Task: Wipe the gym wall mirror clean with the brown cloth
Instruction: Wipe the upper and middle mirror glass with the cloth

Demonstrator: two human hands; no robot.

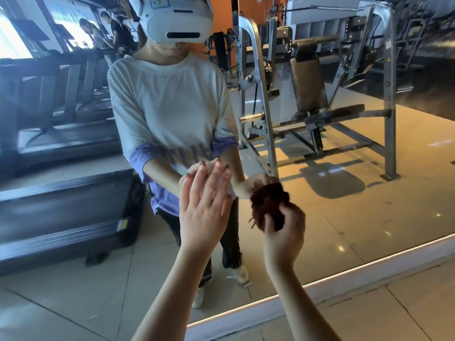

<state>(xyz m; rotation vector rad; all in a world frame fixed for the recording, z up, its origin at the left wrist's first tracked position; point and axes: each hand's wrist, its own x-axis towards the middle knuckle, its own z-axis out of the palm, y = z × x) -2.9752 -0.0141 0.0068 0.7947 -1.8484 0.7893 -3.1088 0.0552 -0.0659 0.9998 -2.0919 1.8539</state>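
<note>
mirror [369,205] reflections | headset label [157,3]: handwritten, unclear | shirt print [190,153]: reversed letters, illegible | machine frame sticker [388,60]: yellow warning triangle

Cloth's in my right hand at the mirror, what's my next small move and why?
Probably sweep the brown cloth sideways across the mirror: your right hand grips it bunched close to the glass, while your left hand is spread open beside it.

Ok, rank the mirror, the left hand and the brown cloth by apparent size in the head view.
1. mirror, by far
2. left hand
3. brown cloth, bunched in the right hand, so partly hidden
</note>
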